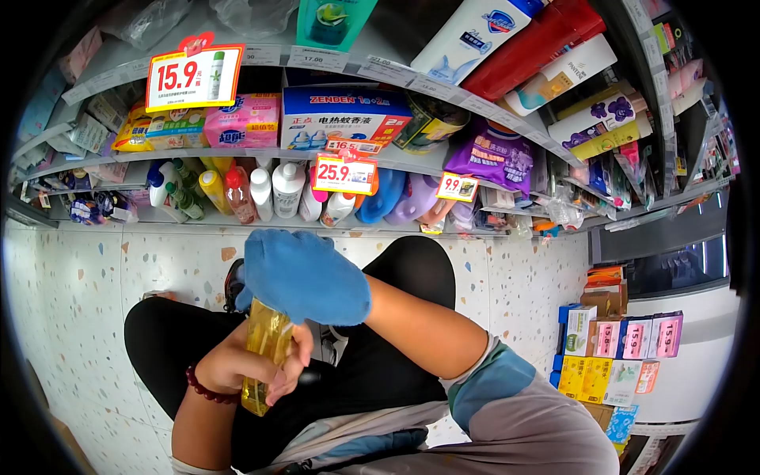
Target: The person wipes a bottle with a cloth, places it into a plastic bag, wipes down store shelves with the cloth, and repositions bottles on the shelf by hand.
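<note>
A clear bottle of yellow liquid (265,348) is held tilted above my lap, and the fingers of my left hand (257,360) wrap round it. A red bead bracelet (212,386) circles my left wrist. Over the upper end of the bottle lies my right hand (305,277), covered by a blue cloth or mitt that touches the bottle. The covering hides my right fingers, so their grip cannot be made out.
Ahead, the lower shelf (317,229) carries several bottles. Boxes, including a ZENDEN box (344,117), fill the shelf above. Price tags (344,174) hang from the edges. Stacked boxes (606,336) stand at the right. My crossed legs (412,277) rest on the speckled floor (79,277).
</note>
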A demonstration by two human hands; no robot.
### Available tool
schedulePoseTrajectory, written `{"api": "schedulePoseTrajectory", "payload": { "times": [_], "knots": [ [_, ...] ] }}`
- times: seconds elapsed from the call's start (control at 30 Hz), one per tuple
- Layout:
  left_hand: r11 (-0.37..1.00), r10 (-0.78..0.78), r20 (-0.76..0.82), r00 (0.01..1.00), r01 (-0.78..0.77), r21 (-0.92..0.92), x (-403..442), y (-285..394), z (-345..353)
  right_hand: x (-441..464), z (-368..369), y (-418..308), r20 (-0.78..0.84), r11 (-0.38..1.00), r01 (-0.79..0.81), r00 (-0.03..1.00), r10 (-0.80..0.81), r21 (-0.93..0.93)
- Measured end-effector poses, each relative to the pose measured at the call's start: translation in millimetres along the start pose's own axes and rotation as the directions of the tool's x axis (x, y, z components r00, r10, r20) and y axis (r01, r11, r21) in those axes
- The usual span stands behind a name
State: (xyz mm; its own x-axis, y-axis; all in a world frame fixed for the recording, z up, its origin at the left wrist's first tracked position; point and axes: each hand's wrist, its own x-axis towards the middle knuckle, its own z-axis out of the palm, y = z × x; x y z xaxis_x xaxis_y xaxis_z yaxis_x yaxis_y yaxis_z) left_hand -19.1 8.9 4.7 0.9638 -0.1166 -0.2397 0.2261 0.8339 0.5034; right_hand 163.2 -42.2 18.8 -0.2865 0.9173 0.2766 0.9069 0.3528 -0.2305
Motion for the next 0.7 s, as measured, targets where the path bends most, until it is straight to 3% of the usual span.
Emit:
{"api": "schedulePoseTrajectory", "payload": {
  "times": [0.07,0.1,0.13,0.17,0.2,0.23,0.27,0.3,0.33,0.37,0.43,0.47,0.57,0.6,0.63,0.67,0.7],
  "knots": [
    [1.000,-0.013,0.046,0.999,0.014,-0.021,3.4,-2.9,4.4,0.1,1.8,4.1,-0.092,0.991,0.064,0.994,-0.053,0.118],
    [0.937,0.160,-0.202,0.966,-0.084,0.340,6.9,-4.4,10.0,1.4,2.8,5.7,-0.190,0.965,0.136,0.977,-0.094,0.224],
    [0.744,0.393,-0.356,0.848,-0.066,0.665,9.1,-4.9,13.4,3.2,3.5,4.9,-0.189,0.964,0.138,0.977,-0.095,0.228],
    [0.749,0.393,-0.364,0.844,-0.064,0.660,13.6,-6.0,10.5,5.0,4.4,2.9,-0.038,1.000,-0.019,0.999,0.020,0.015],
    [0.479,0.646,-0.355,0.676,0.003,0.878,20.4,-8.8,3.6,5.3,8.2,1.1,0.033,0.993,-0.079,0.996,0.082,-0.085],
    [0.179,0.841,-0.239,0.486,0.168,0.969,22.2,-10.2,-1.1,5.5,11.8,-1.0,0.104,0.974,-0.121,0.984,0.143,-0.191],
    [0.157,0.838,-0.274,0.472,0.272,0.949,18.5,-6.7,-1.9,3.0,15.5,2.7,0.089,0.982,-0.157,0.982,0.166,-0.101],
    [0.132,0.837,-0.306,0.454,0.376,0.917,14.0,-1.2,-2.6,1.6,12.3,7.6,-0.084,0.995,-0.080,0.993,0.085,0.060],
    [0.131,0.871,-0.284,0.401,0.367,0.921,13.4,4.1,0.1,0.4,9.1,12.6,-0.254,0.982,0.047,0.967,0.001,0.185],
    [0.139,0.872,-0.297,0.388,0.386,0.912,12.9,8.3,-0.2,1.2,5.7,9.7,-0.281,0.974,-0.018,0.956,0.083,0.227],
    [0.158,0.939,-0.245,0.240,0.331,0.930,11.6,14.8,-2.2,0.3,7.0,8.4,-0.196,0.870,-0.234,0.918,0.344,0.434],
    [0.262,0.929,-0.306,0.208,0.213,0.941,11.6,16.3,-4.8,0.2,7.2,10.9,-0.191,0.869,-0.221,0.924,0.332,0.442],
    [0.288,0.938,-0.318,0.140,0.199,0.937,8.8,17.5,-12.7,8.0,9.0,12.8,-0.339,0.924,-0.163,0.897,0.284,0.345],
    [0.269,0.938,-0.310,0.155,0.240,0.933,8.4,18.9,-11.9,12.6,7.4,5.8,-0.163,0.939,-0.340,0.925,0.342,0.042],
    [0.270,0.939,-0.310,0.147,0.240,0.932,8.4,19.8,-11.0,15.0,6.1,-4.3,-0.085,0.909,-0.398,0.917,0.390,-0.123],
    [0.273,0.932,-0.326,0.161,0.282,0.920,8.8,20.3,-10.0,17.5,4.9,-14.5,-0.007,0.860,-0.418,0.900,0.435,-0.294],
    [0.275,0.924,-0.342,0.173,0.323,0.906,9.1,20.8,-9.8,17.7,5.2,-31.4,0.037,0.768,-0.281,0.929,0.367,-0.575]
  ]
}}
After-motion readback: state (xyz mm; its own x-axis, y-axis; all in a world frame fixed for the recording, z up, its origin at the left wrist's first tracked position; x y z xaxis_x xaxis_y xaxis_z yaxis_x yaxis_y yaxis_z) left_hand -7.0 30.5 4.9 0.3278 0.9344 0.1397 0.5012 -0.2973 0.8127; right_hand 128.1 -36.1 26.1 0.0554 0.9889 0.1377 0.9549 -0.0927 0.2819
